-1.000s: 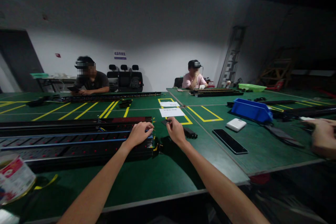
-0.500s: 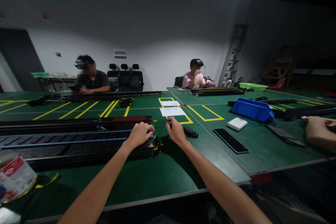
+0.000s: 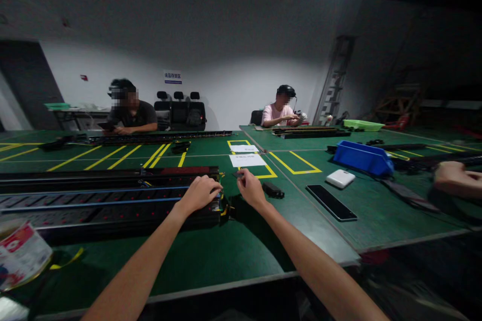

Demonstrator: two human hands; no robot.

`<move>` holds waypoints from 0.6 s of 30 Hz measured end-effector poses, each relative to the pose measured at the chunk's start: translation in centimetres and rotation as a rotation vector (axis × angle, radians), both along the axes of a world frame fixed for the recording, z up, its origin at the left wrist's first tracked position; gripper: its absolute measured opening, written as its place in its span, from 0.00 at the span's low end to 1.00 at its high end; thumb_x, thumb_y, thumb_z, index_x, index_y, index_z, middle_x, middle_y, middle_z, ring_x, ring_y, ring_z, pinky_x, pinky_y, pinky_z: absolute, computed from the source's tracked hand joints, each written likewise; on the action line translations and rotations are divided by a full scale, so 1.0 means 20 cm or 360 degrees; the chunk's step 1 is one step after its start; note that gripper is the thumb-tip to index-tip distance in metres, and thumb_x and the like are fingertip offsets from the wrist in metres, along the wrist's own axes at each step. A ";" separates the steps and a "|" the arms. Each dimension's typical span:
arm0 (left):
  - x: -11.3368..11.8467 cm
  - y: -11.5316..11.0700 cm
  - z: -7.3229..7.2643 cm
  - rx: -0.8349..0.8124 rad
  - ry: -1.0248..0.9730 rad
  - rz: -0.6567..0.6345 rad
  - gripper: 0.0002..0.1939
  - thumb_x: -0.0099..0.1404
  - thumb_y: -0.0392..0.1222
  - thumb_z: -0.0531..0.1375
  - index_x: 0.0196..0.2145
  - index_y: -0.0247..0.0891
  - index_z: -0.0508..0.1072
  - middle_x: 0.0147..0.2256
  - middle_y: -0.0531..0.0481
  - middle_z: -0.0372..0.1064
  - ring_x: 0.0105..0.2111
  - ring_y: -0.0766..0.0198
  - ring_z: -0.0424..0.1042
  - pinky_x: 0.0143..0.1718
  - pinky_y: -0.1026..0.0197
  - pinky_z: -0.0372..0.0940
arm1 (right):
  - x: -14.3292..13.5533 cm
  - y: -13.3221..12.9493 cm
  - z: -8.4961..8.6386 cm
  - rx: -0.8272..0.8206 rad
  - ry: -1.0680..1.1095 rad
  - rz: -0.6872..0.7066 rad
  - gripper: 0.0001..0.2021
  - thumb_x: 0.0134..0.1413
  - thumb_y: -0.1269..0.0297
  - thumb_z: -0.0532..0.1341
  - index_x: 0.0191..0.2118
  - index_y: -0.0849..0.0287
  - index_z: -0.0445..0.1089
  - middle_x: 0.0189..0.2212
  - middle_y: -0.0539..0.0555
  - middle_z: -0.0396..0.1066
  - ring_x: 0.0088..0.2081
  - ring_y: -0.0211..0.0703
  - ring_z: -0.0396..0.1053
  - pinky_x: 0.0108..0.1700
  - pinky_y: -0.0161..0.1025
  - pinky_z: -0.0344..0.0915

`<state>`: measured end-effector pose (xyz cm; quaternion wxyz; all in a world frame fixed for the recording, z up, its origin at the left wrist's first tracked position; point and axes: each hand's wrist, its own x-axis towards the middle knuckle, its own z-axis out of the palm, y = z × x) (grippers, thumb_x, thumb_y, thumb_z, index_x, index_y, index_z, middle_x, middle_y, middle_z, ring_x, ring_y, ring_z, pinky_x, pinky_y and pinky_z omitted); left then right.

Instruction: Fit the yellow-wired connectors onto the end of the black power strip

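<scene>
My left hand lies over the right end of a long black rail, which has blue edge lines and red dots. Its fingers are bent together at the wired end, and what they grip is hidden. To the right of that end, my right hand is closed in a pinch on a small dark flat piece. Thin yellow wires stick out of the rail end, just below my left fingertips. Beside my right hand lies a small black block.
A phone, a white case and a blue bin lie to the right. Another person's hand is at the right edge. White papers lie ahead; a can stands near left. Two people sit across the table.
Both my hands stay in nearly the same place; my left fingers have shifted slightly at the rail end. The person at the far right has brought a hand down from the face.
</scene>
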<state>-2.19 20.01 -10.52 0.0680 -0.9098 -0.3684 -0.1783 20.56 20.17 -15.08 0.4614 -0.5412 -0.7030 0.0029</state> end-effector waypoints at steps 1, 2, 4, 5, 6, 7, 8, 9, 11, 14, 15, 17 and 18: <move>0.00 0.00 0.00 0.0006 0.0015 0.0002 0.14 0.70 0.41 0.55 0.44 0.46 0.81 0.41 0.49 0.79 0.42 0.56 0.71 0.43 0.58 0.60 | 0.00 0.00 0.00 -0.0014 0.0000 -0.0001 0.12 0.59 0.66 0.55 0.47 0.58 0.69 0.31 0.53 0.73 0.30 0.44 0.69 0.34 0.37 0.59; 0.00 -0.01 0.00 0.0012 0.0028 0.0005 0.14 0.70 0.40 0.55 0.44 0.46 0.81 0.41 0.50 0.79 0.42 0.57 0.72 0.44 0.58 0.60 | 0.00 0.00 0.00 -0.0025 -0.0001 -0.0002 0.12 0.58 0.67 0.55 0.47 0.58 0.69 0.31 0.53 0.73 0.31 0.44 0.69 0.34 0.37 0.59; 0.01 -0.02 0.01 0.0020 0.0046 0.0020 0.14 0.69 0.39 0.55 0.44 0.46 0.81 0.41 0.50 0.80 0.42 0.58 0.72 0.45 0.58 0.61 | 0.00 0.01 -0.01 -0.0043 -0.0008 0.0000 0.13 0.58 0.67 0.55 0.48 0.59 0.69 0.31 0.53 0.73 0.30 0.44 0.68 0.34 0.37 0.59; 0.01 -0.02 0.01 0.0021 0.0045 0.0036 0.14 0.69 0.39 0.56 0.44 0.47 0.81 0.41 0.51 0.80 0.43 0.58 0.72 0.45 0.58 0.61 | 0.00 0.01 -0.01 -0.0048 -0.0013 0.0003 0.13 0.58 0.67 0.55 0.48 0.59 0.69 0.31 0.53 0.73 0.30 0.43 0.68 0.34 0.37 0.59; 0.01 -0.02 0.01 0.0019 0.0035 0.0055 0.13 0.69 0.38 0.56 0.43 0.47 0.81 0.41 0.51 0.80 0.43 0.57 0.73 0.45 0.58 0.61 | 0.00 0.01 -0.01 -0.0051 -0.0018 0.0007 0.13 0.58 0.67 0.55 0.48 0.59 0.69 0.31 0.53 0.73 0.30 0.43 0.68 0.34 0.37 0.59; 0.02 -0.03 0.01 0.0014 0.0019 0.0074 0.13 0.69 0.38 0.56 0.43 0.47 0.81 0.41 0.51 0.80 0.43 0.57 0.73 0.45 0.58 0.61 | 0.00 0.01 -0.01 -0.0054 -0.0023 0.0009 0.13 0.58 0.67 0.55 0.48 0.59 0.69 0.31 0.53 0.72 0.30 0.43 0.68 0.34 0.37 0.59; 0.02 -0.03 0.01 0.0005 -0.0002 0.0092 0.13 0.69 0.38 0.56 0.43 0.47 0.80 0.41 0.51 0.80 0.43 0.57 0.73 0.45 0.57 0.61 | 0.00 0.01 -0.01 -0.0057 -0.0028 0.0011 0.13 0.58 0.67 0.54 0.48 0.58 0.69 0.32 0.53 0.72 0.30 0.43 0.68 0.34 0.37 0.58; 0.02 -0.03 0.01 -0.0005 -0.0025 0.0107 0.12 0.69 0.38 0.56 0.42 0.47 0.80 0.41 0.52 0.80 0.43 0.57 0.73 0.45 0.57 0.62 | -0.01 0.01 -0.01 -0.0060 -0.0032 0.0012 0.13 0.58 0.67 0.54 0.48 0.58 0.69 0.32 0.53 0.72 0.30 0.43 0.68 0.34 0.37 0.58; 0.02 -0.03 0.01 -0.0020 -0.0061 0.0127 0.12 0.69 0.39 0.56 0.42 0.47 0.80 0.41 0.52 0.80 0.43 0.57 0.74 0.45 0.57 0.62 | -0.01 0.00 -0.01 -0.0067 -0.0038 0.0013 0.13 0.58 0.68 0.54 0.48 0.58 0.68 0.32 0.53 0.73 0.30 0.43 0.68 0.35 0.37 0.59; 0.03 -0.02 0.01 -0.0016 -0.0088 0.0151 0.12 0.69 0.40 0.56 0.41 0.46 0.80 0.41 0.52 0.80 0.42 0.57 0.74 0.45 0.57 0.62 | -0.01 0.00 -0.01 -0.0078 -0.0040 0.0011 0.14 0.58 0.68 0.54 0.48 0.58 0.68 0.33 0.53 0.73 0.31 0.43 0.68 0.35 0.37 0.59; 0.03 -0.02 0.01 -0.0011 -0.0089 0.0154 0.12 0.69 0.40 0.56 0.41 0.46 0.80 0.41 0.52 0.80 0.41 0.57 0.74 0.45 0.57 0.62 | -0.01 0.00 -0.01 -0.0081 -0.0041 0.0010 0.14 0.58 0.68 0.54 0.49 0.58 0.68 0.33 0.53 0.73 0.31 0.43 0.68 0.36 0.37 0.59; 0.03 -0.03 0.01 0.0000 -0.0090 0.0149 0.12 0.69 0.40 0.56 0.41 0.46 0.80 0.40 0.52 0.80 0.41 0.57 0.74 0.45 0.57 0.62 | -0.01 0.00 -0.01 -0.0084 -0.0048 0.0011 0.14 0.58 0.68 0.54 0.49 0.58 0.68 0.33 0.53 0.73 0.31 0.43 0.68 0.36 0.37 0.59; 0.03 -0.03 0.01 0.0002 -0.0089 0.0143 0.12 0.69 0.40 0.56 0.41 0.46 0.80 0.40 0.52 0.80 0.41 0.57 0.74 0.45 0.57 0.62 | -0.01 0.00 -0.01 -0.0085 -0.0051 0.0014 0.14 0.58 0.68 0.54 0.49 0.58 0.68 0.33 0.53 0.73 0.32 0.43 0.68 0.36 0.37 0.59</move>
